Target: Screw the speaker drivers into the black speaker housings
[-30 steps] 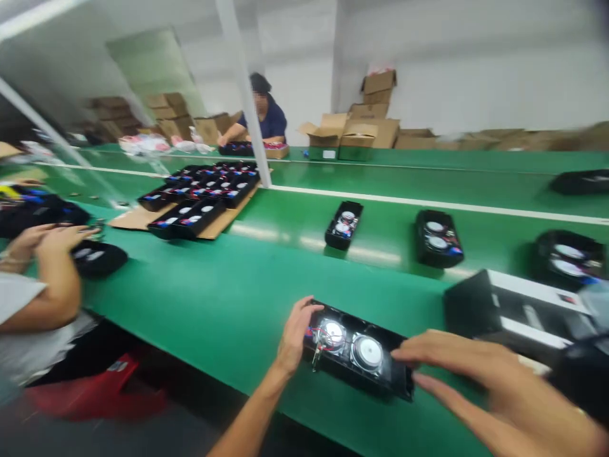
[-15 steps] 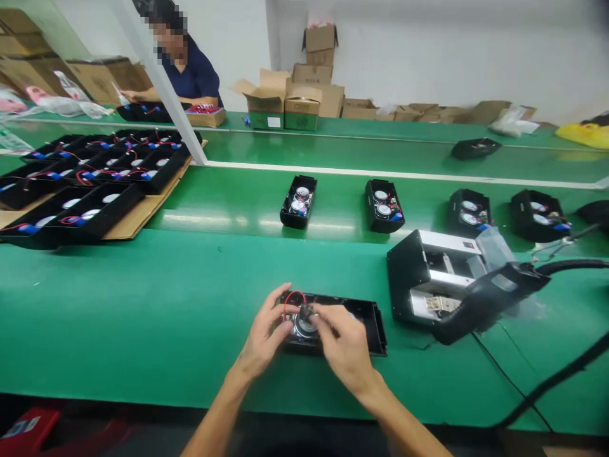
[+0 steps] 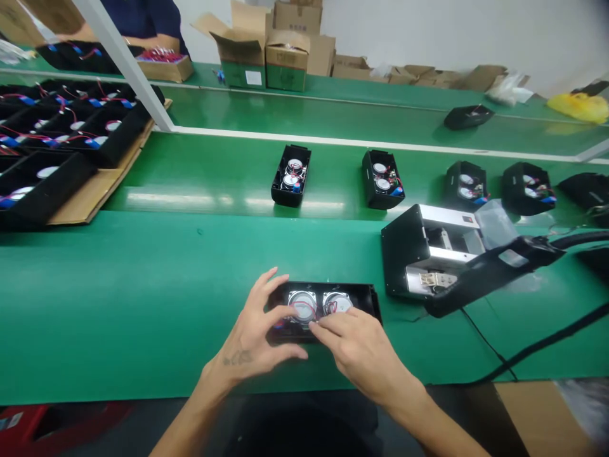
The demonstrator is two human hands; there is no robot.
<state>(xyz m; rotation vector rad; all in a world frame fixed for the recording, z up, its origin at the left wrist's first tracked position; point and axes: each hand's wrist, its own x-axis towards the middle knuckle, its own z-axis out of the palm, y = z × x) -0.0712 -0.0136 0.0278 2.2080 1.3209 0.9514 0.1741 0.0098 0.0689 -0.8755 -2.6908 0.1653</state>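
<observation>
A black speaker box (image 3: 365, 296) lies lengthwise on the green bench in front of me, its open side up. Two round silver speakers (image 3: 303, 304) sit inside, with thin red wires across them. My left hand (image 3: 254, 330) spans the box's left end, fingers and thumb spread apart; the index finger reaches over the left speaker. At the front wall, between the speakers, the fingertips of my right hand (image 3: 364, 346) are pinched together near the wires. Whatever they hold is hidden. A bit of blue and red shows beside my left palm.
Right of the box stands a black and silver machine (image 3: 406, 251), with a black hose nozzle (image 3: 495, 273) before it. Several wired boxes (image 3: 291, 176) line the green surface beyond. More fill a cardboard sheet (image 3: 90, 193) at left. A person (image 3: 147, 25) sits across, near open cartons (image 3: 288, 60).
My right hand has lowered a small dark part with a red wire loop into the box, where it is hidden. My left hand has spread wider. The view has tilted down.
</observation>
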